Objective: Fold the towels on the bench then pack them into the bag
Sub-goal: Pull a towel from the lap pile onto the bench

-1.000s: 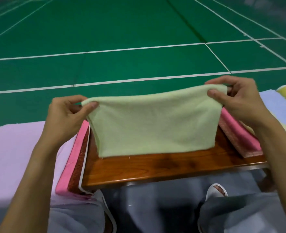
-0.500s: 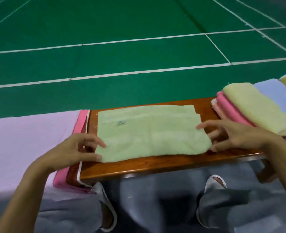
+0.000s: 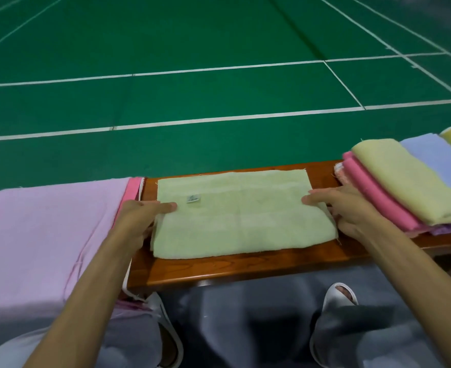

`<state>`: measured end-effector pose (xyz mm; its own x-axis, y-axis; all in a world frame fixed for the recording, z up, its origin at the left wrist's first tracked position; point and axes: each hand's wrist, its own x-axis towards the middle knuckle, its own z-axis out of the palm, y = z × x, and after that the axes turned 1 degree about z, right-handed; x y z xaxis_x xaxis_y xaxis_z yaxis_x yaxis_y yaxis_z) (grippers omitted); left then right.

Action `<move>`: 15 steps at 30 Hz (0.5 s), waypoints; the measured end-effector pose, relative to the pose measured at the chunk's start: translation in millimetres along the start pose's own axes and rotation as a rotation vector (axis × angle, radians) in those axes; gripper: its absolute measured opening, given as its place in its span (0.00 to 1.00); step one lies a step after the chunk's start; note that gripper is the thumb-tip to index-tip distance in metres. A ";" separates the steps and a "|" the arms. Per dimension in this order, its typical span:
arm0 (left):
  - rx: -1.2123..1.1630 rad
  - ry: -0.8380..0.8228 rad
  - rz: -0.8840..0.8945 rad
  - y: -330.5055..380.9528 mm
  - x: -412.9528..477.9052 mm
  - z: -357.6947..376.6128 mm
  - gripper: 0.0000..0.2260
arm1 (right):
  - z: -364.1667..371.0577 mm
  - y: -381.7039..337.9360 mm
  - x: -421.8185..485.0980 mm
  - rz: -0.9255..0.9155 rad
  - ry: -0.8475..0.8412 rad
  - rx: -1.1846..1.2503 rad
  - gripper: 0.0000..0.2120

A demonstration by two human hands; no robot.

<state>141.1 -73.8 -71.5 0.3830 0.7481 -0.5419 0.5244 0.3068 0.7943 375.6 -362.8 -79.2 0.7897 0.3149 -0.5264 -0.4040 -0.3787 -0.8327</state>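
A pale green towel point(image 3: 243, 213) is laid flat, label up, at the middle of the wooden surface point(image 3: 245, 269). Its left edge is pinched by the left hand point(image 3: 139, 219) and its right edge by the right hand point(image 3: 349, 211), a digit of each lying on top. For a clean fold, both edges are best lifted together, matched corner to corner, then smoothed. Folded towels point(image 3: 404, 187) are stacked just right; a lilac cloth point(image 3: 46, 235) is spread at left.
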 end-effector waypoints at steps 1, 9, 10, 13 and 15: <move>-0.025 -0.021 -0.013 1.9 2.1 -1.3 0.15 | -0.7 0.3 1.8 0.023 -0.040 0.024 0.25; 0.072 0.148 0.205 0.7 6.0 14.1 0.17 | 7.4 -10.9 3.3 -0.307 0.006 -0.108 0.25; 0.007 0.139 0.241 2.2 5.1 15.1 0.15 | 8.3 -12.0 2.7 -0.371 -0.008 -0.080 0.24; -0.145 0.143 0.380 11.7 0.6 15.3 0.11 | 5.8 -15.4 4.9 -0.502 -0.045 0.009 0.26; -0.157 0.156 0.418 13.6 2.5 15.2 0.11 | 3.6 -14.7 10.2 -0.507 -0.040 0.004 0.29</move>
<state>160.7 -76.7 -66.2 0.4118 0.9022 -0.1284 0.2235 0.0366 0.9740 388.0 -350.9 -72.9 0.8686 0.4916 -0.0624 0.0232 -0.1661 -0.9858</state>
